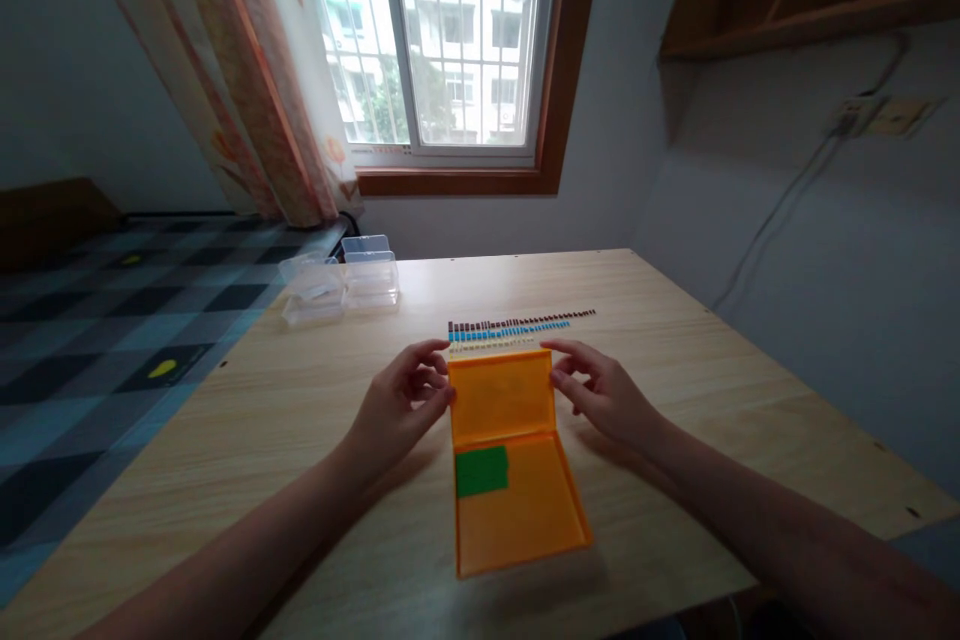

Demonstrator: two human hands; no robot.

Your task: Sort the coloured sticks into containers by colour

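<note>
An orange hinged plastic case (529, 525) stands open on the table in front of me, its lid raised at the far side. My left hand (405, 395) pinches the lid's left edge between thumb and fingers. On the opposite edge, my right hand (600, 388) grips the lid in the same way. Inside the case's base, at the left, lies a flat green piece (481, 471). Just beyond the lid, small pieces form rows: a dark brown row (517, 320), a blue row (514, 331) and a pale yellow row (491, 345), partly hidden by the lid.
Clear plastic boxes with lids open (371, 285) stand at the table's far left corner. The wooden table (690, 400) borders a bed with a checked cover (150, 320) on the left and a wall on the right. A barred window is beyond.
</note>
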